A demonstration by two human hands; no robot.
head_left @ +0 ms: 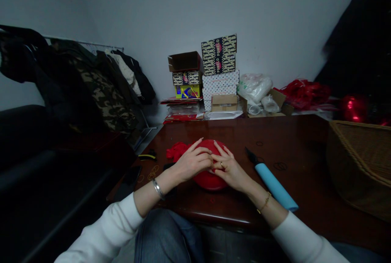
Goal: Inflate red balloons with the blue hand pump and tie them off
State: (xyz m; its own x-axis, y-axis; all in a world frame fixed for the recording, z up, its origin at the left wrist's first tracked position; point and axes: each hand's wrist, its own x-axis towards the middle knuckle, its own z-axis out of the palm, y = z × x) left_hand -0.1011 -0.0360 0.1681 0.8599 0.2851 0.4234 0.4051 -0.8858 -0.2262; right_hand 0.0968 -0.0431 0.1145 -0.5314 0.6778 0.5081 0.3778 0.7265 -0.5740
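Balloon (210, 182) below centre frame

The red balloon is over the bench (293, 134), with the left hand (193, 160) and right hand (229, 168) across it. The grip of each is partly spread, some fingertips meeting near the balloon's middle; whether they pinch its neck, I cannot tell. Looking round and taut, it is probably light, springy and easily burst by a nail; the neck should give the surest hold.
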